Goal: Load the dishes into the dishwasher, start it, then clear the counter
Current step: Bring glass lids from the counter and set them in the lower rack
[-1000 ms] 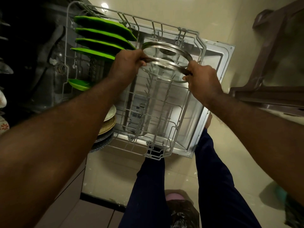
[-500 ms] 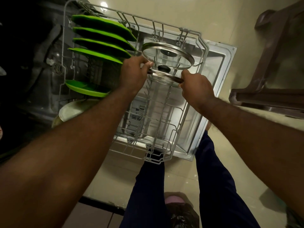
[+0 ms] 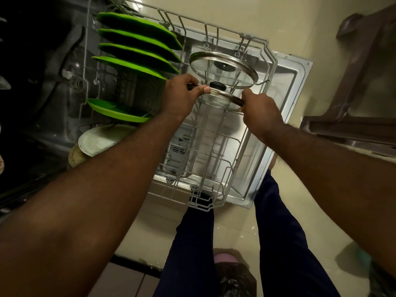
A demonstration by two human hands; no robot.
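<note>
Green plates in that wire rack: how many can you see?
5 green plates. Four stand on edge in a row at the rack's far left corner; the fifth sits apart, nearer the person. More could be hidden under the left arm.

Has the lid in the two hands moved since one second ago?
Yes. Against the standing lid, the held lid has come lower in view, toward the person, and tipped more edge-on.

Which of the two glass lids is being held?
The nearer lid, gripped by left hand and right hand; the farther lid stands untouched in the rack.
</note>
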